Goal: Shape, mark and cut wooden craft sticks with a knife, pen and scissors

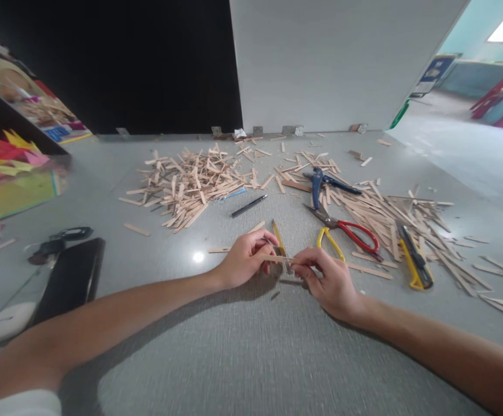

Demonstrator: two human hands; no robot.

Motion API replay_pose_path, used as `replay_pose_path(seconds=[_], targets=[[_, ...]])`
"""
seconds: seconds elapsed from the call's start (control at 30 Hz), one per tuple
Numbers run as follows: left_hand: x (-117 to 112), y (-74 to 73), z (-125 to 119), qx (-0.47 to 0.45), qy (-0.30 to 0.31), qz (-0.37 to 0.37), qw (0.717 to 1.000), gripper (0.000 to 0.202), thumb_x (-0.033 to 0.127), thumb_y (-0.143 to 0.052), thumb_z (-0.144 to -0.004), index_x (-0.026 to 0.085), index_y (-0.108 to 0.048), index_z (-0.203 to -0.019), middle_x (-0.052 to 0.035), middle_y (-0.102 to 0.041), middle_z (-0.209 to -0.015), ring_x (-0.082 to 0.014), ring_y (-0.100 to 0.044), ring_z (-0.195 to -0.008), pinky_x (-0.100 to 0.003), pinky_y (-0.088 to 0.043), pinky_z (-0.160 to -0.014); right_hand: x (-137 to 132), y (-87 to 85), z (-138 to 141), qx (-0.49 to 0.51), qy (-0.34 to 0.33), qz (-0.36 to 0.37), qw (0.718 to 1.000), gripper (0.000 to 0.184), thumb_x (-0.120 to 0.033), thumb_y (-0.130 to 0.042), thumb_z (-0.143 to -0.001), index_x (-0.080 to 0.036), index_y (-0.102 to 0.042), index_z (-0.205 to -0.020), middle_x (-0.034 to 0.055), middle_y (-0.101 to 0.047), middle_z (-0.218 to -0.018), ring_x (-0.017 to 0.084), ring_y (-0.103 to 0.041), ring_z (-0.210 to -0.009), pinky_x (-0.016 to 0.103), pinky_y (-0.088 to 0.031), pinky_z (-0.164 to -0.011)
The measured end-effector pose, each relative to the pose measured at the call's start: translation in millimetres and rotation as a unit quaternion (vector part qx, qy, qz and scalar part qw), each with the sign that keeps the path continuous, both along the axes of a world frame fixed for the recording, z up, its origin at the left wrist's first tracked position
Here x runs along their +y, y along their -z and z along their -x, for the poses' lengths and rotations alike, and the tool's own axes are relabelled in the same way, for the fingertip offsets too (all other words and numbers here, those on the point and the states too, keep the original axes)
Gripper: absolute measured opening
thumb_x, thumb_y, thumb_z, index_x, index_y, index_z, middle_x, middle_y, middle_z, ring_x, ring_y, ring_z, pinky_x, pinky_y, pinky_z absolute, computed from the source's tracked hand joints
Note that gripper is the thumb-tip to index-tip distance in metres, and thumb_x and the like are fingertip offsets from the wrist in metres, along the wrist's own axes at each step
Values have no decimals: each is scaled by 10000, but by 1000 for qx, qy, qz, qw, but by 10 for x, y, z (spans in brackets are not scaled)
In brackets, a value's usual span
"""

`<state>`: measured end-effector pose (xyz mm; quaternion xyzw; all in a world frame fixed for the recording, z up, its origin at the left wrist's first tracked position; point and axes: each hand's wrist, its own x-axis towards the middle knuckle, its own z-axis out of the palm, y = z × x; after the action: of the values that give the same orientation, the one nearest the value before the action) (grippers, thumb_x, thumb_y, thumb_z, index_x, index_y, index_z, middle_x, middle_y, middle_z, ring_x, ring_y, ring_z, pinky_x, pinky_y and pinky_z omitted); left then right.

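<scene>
My left hand (251, 259) is closed, its fingers and thumb pinching a thin wooden craft stick (278, 259) low above the grey table. At the stick's other end, the fingertips of my right hand (327, 282) are pinched together on it. Just behind the stick, between both hands, lies a slim yellow tool (278, 236) whose kind I cannot make out. Scissors with a red handle (358, 232) lie beyond my right hand, with a yellow handle loop (333, 242) beside them. A dark pen (250, 205) rests behind my left hand.
Piles of craft sticks (191, 188) cover the back of the table (217, 358). A blue hand tool (317, 186) and a yellow-black utility knife (416, 260) lie right. A black phone-like slab (71, 280) and white mouse (9, 321) lie left. Upright panels (312, 63) stand behind.
</scene>
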<state>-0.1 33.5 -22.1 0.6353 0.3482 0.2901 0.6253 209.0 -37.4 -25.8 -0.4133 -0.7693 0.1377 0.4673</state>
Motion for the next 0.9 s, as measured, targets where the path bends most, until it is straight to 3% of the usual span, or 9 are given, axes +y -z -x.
replay_pose_path(seconds=[0.47, 0.77, 0.9], targets=[[0, 39, 16, 4, 20, -43, 999, 139, 337, -630, -929, 199, -632, -933, 38, -667, -706, -122, -607, -539, -270, -486, -560, 11, 9, 0, 6, -1, 6, 1000, 136, -135, -584, -1042, -230, -618, -951, -19, -725, -740, 124, -685, -606, 205, -532, -578], [-53, -34, 32, -15, 60, -62, 996, 104, 262, -693, -886, 164, -691, -918, 14, -683, -700, -111, -612, -569, -219, -476, -561, 26, 21, 10, 9, 20, -19, 1000, 130, -159, -597, -1061, -227, -622, -953, -27, -725, -720, 109, -686, -577, 179, -526, -555], [-31, -18, 35, -51, 69, -22, 996, 190, 323, -760, -890, 152, -781, -970, -4, -705, -705, -103, -602, -552, -216, -484, -547, 25, -1, 11, 5, 10, -22, 1000, 127, -152, -606, -1062, -225, -626, -960, -39, -730, -702, 102, -695, -567, 167, -533, -559]])
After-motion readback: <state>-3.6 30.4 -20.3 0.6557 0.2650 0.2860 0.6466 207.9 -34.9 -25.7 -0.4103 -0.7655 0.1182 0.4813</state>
